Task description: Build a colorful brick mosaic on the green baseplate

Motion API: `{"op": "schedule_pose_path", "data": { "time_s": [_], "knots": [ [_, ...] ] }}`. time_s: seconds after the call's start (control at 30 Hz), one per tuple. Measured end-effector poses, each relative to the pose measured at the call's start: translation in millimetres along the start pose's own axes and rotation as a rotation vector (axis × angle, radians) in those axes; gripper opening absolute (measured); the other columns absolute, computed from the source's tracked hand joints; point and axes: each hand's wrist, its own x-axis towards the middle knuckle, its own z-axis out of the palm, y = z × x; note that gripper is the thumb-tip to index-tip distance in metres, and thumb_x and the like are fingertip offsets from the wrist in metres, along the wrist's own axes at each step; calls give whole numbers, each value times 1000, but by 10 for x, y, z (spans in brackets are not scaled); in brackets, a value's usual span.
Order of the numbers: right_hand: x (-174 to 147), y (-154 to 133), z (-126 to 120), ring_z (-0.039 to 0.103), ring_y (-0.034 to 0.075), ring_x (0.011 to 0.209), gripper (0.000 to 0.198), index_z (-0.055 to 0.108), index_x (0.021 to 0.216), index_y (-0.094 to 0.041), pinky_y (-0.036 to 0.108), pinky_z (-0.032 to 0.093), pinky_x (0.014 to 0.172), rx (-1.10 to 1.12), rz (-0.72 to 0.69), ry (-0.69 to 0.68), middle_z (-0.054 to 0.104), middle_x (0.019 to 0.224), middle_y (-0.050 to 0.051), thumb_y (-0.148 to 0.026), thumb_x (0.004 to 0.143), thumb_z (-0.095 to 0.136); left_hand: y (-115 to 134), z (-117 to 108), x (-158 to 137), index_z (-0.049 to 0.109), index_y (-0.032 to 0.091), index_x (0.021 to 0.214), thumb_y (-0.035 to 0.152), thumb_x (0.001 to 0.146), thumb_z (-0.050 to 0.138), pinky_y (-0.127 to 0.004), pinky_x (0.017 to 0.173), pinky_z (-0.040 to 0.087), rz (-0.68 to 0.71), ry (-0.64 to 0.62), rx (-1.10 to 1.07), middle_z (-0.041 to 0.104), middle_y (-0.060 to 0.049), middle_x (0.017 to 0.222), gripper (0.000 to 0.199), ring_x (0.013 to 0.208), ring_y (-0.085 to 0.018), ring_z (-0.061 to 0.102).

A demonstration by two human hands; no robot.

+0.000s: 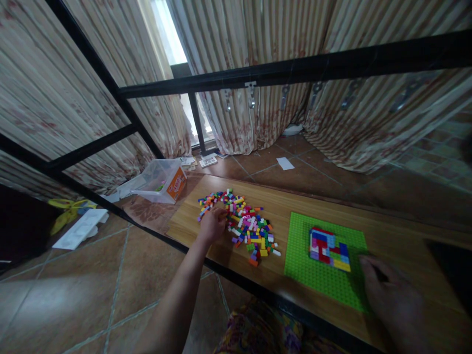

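Note:
My left hand (214,223) reaches into a spread heap of small coloured toy bricks (250,223) on the wooden table. Its fingers are bent together among the bricks, and whatever is between them is hidden. A green studded baseplate (298,255) lies flat to the right of the heap. Near its middle sits a compact block of joined bricks (328,248) in red, blue, light blue, yellow and white. Beside the baseplate's right edge is my right hand (391,290), slightly blurred, with its fingers curled in; I cannot make out anything in them.
A clear plastic box (158,182) with an orange label stands beyond the table's left end. Black metal bars (221,81) cross in front of the curtains (265,39). A dark flat object (452,268) lies at the table's right. White packaging (81,228) is on the floor.

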Motion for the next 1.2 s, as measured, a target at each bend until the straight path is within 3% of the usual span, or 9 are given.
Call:
{"op": "schedule_pose_path", "data": {
  "time_s": [0.2,0.37,0.57,0.63,0.77,1.2],
  "knots": [
    [-10,32,10,66,32,91,38,67,89,-23,48,52,82,-6,15,-10,70,96,10,-52,86,43,-53,-47,-119,76,18,93,13,78,53,-26,64,49,-14,22,-60,67,-1,66,28,60,-15,60],
    [-12,50,20,66,32,90,41,68,89,-22,48,53,81,-19,4,7,71,96,11,-54,86,41,34,-46,85,73,17,102,19,82,53,-28,72,50,-36,98,-40,72,-6,88,28,75,-18,65],
    [2,28,5,67,32,91,43,68,89,-20,48,53,82,-17,46,-30,71,97,12,-54,86,42,8,-129,639,69,15,111,12,77,56,-38,94,45,-62,144,69,70,-13,109,36,105,-27,61],
    [5,17,0,67,33,92,45,69,90,-20,49,53,83,-15,52,-42,71,98,13,-55,86,42,-38,-162,820,70,16,110,11,74,59,-38,97,44,-48,105,99,70,-13,110,39,110,-28,59],
    [6,5,0,67,32,92,46,69,89,-20,48,53,83,-8,62,-23,71,98,13,-56,86,42,-106,-166,1028,73,20,101,10,67,64,-34,93,46,-5,-17,144,73,-9,98,37,101,-26,63],
    [9,-22,-6,67,31,91,44,68,88,-19,47,54,82,-10,34,-19,71,96,12,-55,86,42,-151,-175,707,74,22,102,9,70,56,-36,97,47,199,-155,122,73,-8,107,39,105,-25,64]
  ]
}}
